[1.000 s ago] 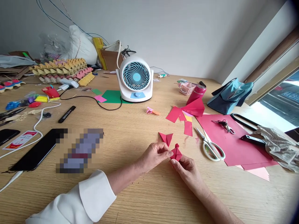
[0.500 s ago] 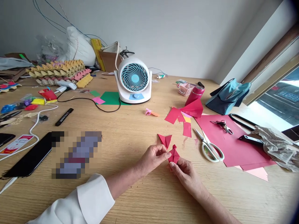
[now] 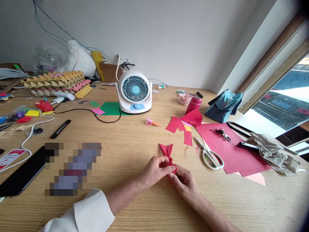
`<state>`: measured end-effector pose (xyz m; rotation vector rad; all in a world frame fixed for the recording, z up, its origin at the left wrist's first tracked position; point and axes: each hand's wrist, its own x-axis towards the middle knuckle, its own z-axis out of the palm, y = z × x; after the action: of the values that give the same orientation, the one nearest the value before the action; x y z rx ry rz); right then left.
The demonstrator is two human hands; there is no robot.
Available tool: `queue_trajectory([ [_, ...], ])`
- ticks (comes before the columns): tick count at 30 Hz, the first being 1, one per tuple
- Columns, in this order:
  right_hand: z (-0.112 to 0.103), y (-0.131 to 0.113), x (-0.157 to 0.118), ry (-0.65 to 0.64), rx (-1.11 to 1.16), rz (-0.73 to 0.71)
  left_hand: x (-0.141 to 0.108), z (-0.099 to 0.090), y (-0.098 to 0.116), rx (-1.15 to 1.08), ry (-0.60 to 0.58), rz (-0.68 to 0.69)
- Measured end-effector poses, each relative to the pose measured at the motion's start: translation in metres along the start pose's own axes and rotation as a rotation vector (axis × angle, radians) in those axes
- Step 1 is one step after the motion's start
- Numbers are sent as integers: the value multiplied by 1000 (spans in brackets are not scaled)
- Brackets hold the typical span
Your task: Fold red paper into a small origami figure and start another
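Between my two hands is a small folded piece of red paper [image 3: 173, 169], held just above the wooden table. My left hand [image 3: 156, 170] pinches its upper left side between thumb and fingers. From the right, my right hand [image 3: 185, 185] grips its lower edge, thumb on the near face. Fingers cover much of the piece, so its full shape is hidden. Just beyond my left fingertips lies another folded red paper piece [image 3: 166, 149] with two pointed corners; whether the two touch I cannot tell.
White-handled scissors [image 3: 211, 158] lie right of my hands, beside large red sheets [image 3: 231, 151] bearing keys [image 3: 222, 133]. Red paper offcuts [image 3: 175, 124] lie farther back. A white fan [image 3: 135, 91] stands at the back, a black marker [image 3: 60, 129] to the left.
The view has shifted, so most things appear lower and farther left. My left fingers now cover more of the held red paper, and my hands are closer together.
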<state>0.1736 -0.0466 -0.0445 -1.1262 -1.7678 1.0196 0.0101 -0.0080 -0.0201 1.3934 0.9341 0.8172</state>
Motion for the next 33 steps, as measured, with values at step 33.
queue_trajectory([
  [33,-4,-9,-3,-81,245,108,-2,-2,17,-235,77,-105],
])
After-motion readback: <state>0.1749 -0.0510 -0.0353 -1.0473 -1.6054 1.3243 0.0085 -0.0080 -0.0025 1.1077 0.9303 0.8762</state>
